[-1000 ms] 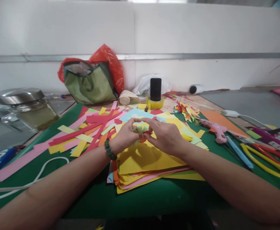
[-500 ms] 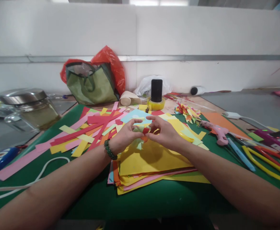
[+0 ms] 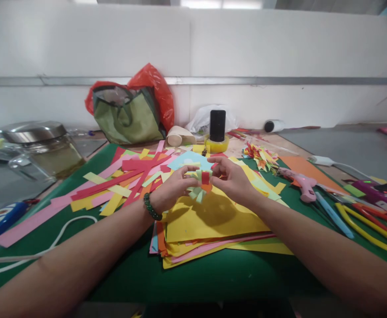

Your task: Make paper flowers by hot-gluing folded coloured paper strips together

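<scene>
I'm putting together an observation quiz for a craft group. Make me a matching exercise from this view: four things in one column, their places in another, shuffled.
Things
1. Phone
2. Glue gun
3. Glass jar
4. Small paper piece

Places
A. Between the left hand and the right hand
B. Far left, topped by a metal lid
C. Upright at the yellow tape roll
D. On the right, beside an orange sheet

Pairs: 1-C, 2-D, 3-B, 4-A
</scene>
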